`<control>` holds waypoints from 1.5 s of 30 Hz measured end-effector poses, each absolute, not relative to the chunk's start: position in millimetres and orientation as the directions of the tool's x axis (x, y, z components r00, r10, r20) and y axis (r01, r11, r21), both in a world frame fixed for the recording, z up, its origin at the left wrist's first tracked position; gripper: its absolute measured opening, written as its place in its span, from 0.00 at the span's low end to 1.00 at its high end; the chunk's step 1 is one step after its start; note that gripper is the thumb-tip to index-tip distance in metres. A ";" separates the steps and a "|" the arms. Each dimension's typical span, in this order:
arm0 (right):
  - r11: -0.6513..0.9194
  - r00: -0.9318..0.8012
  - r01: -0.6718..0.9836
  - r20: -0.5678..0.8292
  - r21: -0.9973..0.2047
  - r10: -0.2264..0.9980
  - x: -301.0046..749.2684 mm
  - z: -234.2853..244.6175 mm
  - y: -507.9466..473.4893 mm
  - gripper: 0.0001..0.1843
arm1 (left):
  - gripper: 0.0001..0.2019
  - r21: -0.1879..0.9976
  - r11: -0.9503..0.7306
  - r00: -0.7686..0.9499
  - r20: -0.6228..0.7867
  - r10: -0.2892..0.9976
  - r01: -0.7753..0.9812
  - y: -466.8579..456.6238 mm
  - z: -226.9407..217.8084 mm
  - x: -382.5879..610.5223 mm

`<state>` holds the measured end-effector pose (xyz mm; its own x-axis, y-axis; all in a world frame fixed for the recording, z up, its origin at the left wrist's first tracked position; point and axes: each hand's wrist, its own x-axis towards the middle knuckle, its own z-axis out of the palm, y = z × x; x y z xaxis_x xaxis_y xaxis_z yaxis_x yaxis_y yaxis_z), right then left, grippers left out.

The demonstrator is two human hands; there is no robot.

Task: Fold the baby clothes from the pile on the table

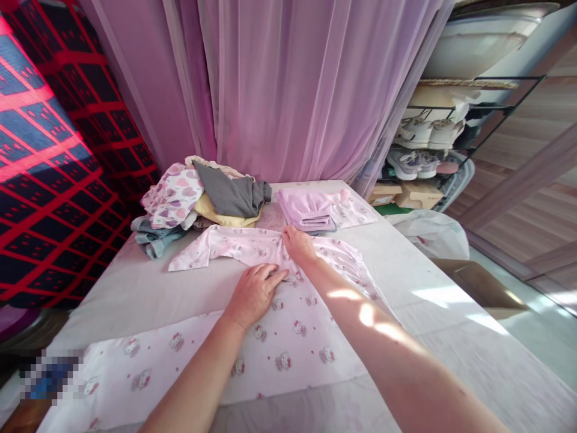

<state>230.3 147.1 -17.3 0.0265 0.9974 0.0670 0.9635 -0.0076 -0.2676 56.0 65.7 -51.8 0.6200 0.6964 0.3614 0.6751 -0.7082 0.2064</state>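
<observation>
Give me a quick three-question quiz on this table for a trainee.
1. True or false: the left hand rests flat on the pink cat-print top.
2. What colour is the folded stack beyond the right hand? A lilac, B grey, C yellow.
3. Fill in the blank: the shoes to the right of the table sit on a ____.

Key: 1 true; 2 A; 3 rack.
</observation>
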 end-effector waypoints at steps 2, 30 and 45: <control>0.089 -0.042 0.927 0.134 -0.363 0.990 233.8 -21.0 135.5 0.19 | 0.19 0.192 -0.722 0.628 0.381 0.679 0.665 65.4 -51.6 56.1; -0.210 0.234 0.963 0.140 -0.167 0.962 338.2 -27.5 98.8 0.20 | 0.19 -0.133 -0.386 0.406 0.194 0.893 0.913 197.4 -2.0 12.8; -0.086 0.150 0.967 0.264 -0.240 0.953 365.9 10.2 47.1 0.14 | 0.12 -0.317 -0.351 0.456 0.367 0.811 0.881 115.3 70.9 -49.7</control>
